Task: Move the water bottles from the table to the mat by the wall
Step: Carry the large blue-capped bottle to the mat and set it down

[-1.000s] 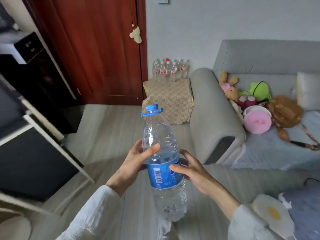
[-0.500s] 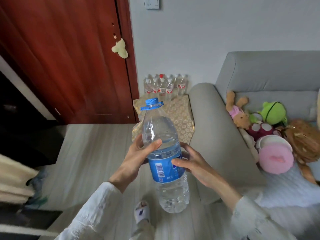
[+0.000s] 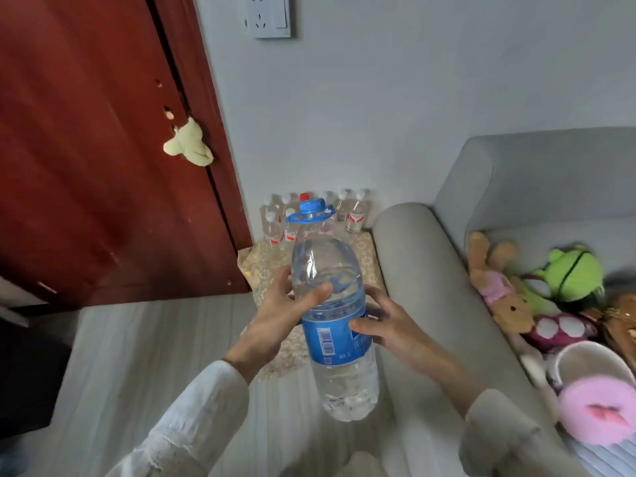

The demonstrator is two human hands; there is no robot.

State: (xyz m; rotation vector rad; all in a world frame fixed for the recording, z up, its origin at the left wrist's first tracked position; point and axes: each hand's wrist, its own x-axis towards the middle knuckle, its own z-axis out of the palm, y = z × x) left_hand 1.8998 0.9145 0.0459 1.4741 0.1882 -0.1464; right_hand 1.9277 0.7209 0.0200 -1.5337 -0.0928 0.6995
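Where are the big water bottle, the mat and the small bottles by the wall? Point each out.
big water bottle [image 3: 335, 342], head view, on its blue label.
mat [image 3: 364, 256], head view, on its bare patterned surface.
small bottles [image 3: 354, 215], head view, on one bottle's body.

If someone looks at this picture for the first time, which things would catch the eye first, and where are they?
First comes the large water bottle with a blue cap and blue label, held in mid-air at the centre by the left hand and the right hand. Behind it, a row of small bottles stands on a patterned mat against the wall. The dark red door fills the left, and bright plush toys lie on the grey sofa at the right.
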